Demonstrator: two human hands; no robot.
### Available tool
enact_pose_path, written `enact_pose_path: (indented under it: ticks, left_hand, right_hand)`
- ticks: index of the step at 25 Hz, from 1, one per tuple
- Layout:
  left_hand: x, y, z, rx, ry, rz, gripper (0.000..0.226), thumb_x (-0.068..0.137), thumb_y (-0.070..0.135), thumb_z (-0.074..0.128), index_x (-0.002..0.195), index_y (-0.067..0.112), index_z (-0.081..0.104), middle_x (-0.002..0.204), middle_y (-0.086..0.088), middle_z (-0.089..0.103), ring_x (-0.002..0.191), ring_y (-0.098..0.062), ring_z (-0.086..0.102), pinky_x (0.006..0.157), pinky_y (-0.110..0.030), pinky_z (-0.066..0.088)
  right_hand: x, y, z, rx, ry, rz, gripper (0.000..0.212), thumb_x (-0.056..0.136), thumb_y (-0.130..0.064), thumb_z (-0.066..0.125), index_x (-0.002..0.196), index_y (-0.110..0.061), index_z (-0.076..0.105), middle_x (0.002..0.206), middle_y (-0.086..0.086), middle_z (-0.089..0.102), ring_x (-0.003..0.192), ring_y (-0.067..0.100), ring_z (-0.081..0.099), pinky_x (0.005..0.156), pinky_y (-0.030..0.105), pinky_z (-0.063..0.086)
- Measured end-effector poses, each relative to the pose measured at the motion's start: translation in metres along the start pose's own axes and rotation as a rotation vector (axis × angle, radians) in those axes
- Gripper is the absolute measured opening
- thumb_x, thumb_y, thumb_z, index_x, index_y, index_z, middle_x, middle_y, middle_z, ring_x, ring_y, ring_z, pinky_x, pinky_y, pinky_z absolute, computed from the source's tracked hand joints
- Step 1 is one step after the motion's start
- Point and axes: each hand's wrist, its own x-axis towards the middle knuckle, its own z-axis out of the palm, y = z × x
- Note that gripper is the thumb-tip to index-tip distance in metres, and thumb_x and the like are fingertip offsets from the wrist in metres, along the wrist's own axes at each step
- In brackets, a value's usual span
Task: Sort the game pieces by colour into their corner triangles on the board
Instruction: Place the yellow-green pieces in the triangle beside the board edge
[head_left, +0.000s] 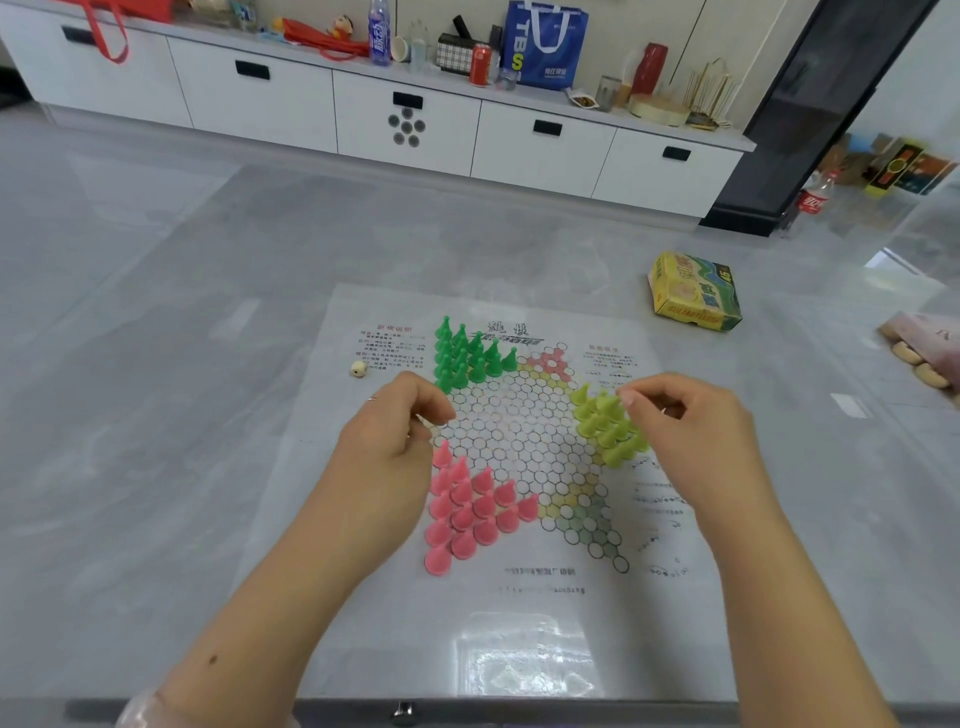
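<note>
The grey marble-look tabletop (156, 364) carries a thin white paper game board (519, 613) printed with a six-pointed star of small circles, laid flat and square to the person so both hands reach every corner.

On it stand three clusters of small cone-shaped plastic pieces, each packed into its own point of the star: the dark green pieces (465, 358) at the far left, the pink pieces (470, 512) at the near left, the yellow-green pieces (605, 426) at the right. Grouped tight like this, each colour seems already home, so the sorting looks close to finished.

The right hand (685, 436) hovers at the yellow-green cluster, fingers curled with thumb and forefinger drawn together at a piece's tip; whether it truly pinches one, I cannot tell. The left hand (384, 441) hangs beside the board's left point, fingers curled inward; nothing shows in them.

Off the board sit a yellow-and-green cardboard box (693, 299), likely the game's packaging, and a small pale die (358, 369).
</note>
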Motion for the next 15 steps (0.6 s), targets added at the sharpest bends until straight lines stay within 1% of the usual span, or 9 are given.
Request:
enact_pose_path:
  ticks: [2, 3, 5, 7, 8, 10, 12, 13, 15]
  left_hand:
    - [0.001, -0.002, 0.001, -0.041, -0.027, -0.008, 0.037, 0.089, -0.008, 0.035, 0.081, 0.022, 0.056, 0.083, 0.004, 0.056, 0.075, -0.005, 0.053, 0.057, 0.002, 0.038]
    - [0.001, -0.002, 0.003, -0.067, -0.046, -0.004, 0.033, 0.091, -0.004, 0.037, 0.084, 0.021, 0.057, 0.085, 0.005, 0.06, 0.079, -0.004, 0.059, 0.064, 0.002, 0.041]
    - [0.001, -0.001, 0.007, -0.155, -0.06, -0.004, 0.024, 0.093, 0.003, 0.042, 0.087, 0.019, 0.058, 0.086, 0.005, 0.064, 0.077, -0.004, 0.065, 0.072, -0.007, 0.049]
    - [0.0, 0.002, 0.008, -0.276, -0.065, -0.049, 0.014, 0.092, 0.009, 0.047, 0.085, 0.017, 0.056, 0.078, 0.0, 0.068, 0.062, -0.009, 0.067, 0.062, -0.015, 0.056]
    - [0.0, 0.004, 0.007, -0.307, -0.065, -0.069, 0.011, 0.091, 0.014, 0.05, 0.083, 0.016, 0.055, 0.071, -0.002, 0.069, 0.053, -0.011, 0.064, 0.054, -0.017, 0.054]
    - [-0.001, 0.004, 0.005, -0.251, -0.055, -0.062, 0.016, 0.09, 0.025, 0.051, 0.078, 0.016, 0.054, 0.06, 0.001, 0.068, 0.04, -0.008, 0.054, 0.042, -0.014, 0.044]
    - [0.0, 0.003, 0.004, -0.152, -0.027, -0.043, 0.021, 0.09, 0.032, 0.049, 0.074, 0.017, 0.053, 0.052, 0.005, 0.063, 0.035, 0.001, 0.045, 0.04, -0.007, 0.035]
    - [0.0, 0.003, 0.004, -0.121, -0.015, -0.037, 0.021, 0.089, 0.032, 0.05, 0.074, 0.019, 0.053, 0.051, 0.005, 0.061, 0.037, 0.003, 0.045, 0.04, -0.005, 0.033]
    - [0.0, 0.0, 0.004, -0.095, 0.0, -0.036, 0.014, 0.088, 0.028, 0.054, 0.077, 0.02, 0.053, 0.062, 0.002, 0.063, 0.046, 0.001, 0.049, 0.044, -0.005, 0.036]
  right_hand:
    - [0.001, 0.005, 0.003, -0.1, -0.043, 0.01, 0.012, 0.086, -0.017, 0.059, 0.08, -0.02, 0.069, 0.072, -0.009, 0.057, 0.063, 0.001, 0.048, 0.056, 0.008, 0.034]
    - [0.002, 0.008, 0.005, -0.14, -0.064, 0.006, 0.011, 0.086, -0.017, 0.059, 0.081, -0.019, 0.069, 0.073, -0.008, 0.056, 0.063, 0.001, 0.047, 0.055, 0.008, 0.032]
    - [0.004, 0.012, 0.009, -0.209, -0.094, -0.001, 0.011, 0.086, -0.017, 0.059, 0.082, -0.018, 0.07, 0.076, -0.007, 0.054, 0.064, 0.001, 0.045, 0.056, 0.012, 0.032]
    - [0.005, 0.016, 0.011, -0.267, -0.111, -0.005, 0.012, 0.085, -0.018, 0.059, 0.082, -0.018, 0.07, 0.074, -0.01, 0.05, 0.064, 0.001, 0.044, 0.056, 0.012, 0.032]
    - [0.006, 0.017, 0.012, -0.286, -0.117, -0.007, 0.012, 0.086, -0.019, 0.059, 0.083, -0.019, 0.071, 0.073, -0.01, 0.048, 0.063, 0.001, 0.043, 0.056, 0.012, 0.032]
    - [0.006, 0.019, 0.013, -0.306, -0.117, -0.009, 0.012, 0.086, -0.019, 0.059, 0.084, -0.019, 0.071, 0.076, -0.009, 0.05, 0.065, 0.001, 0.044, 0.056, 0.012, 0.031]
    - [0.007, 0.02, 0.014, -0.317, -0.109, -0.002, 0.012, 0.086, -0.019, 0.058, 0.085, -0.018, 0.071, 0.081, -0.005, 0.054, 0.066, 0.003, 0.045, 0.056, 0.011, 0.031]
    - [0.007, 0.02, 0.014, -0.323, -0.108, 0.002, 0.013, 0.086, -0.019, 0.058, 0.085, -0.018, 0.071, 0.081, -0.005, 0.054, 0.066, 0.003, 0.045, 0.055, 0.011, 0.031]
    - [0.008, 0.021, 0.015, -0.335, -0.113, 0.004, 0.013, 0.086, -0.019, 0.058, 0.085, -0.019, 0.071, 0.074, -0.008, 0.05, 0.064, 0.002, 0.044, 0.054, 0.014, 0.03]
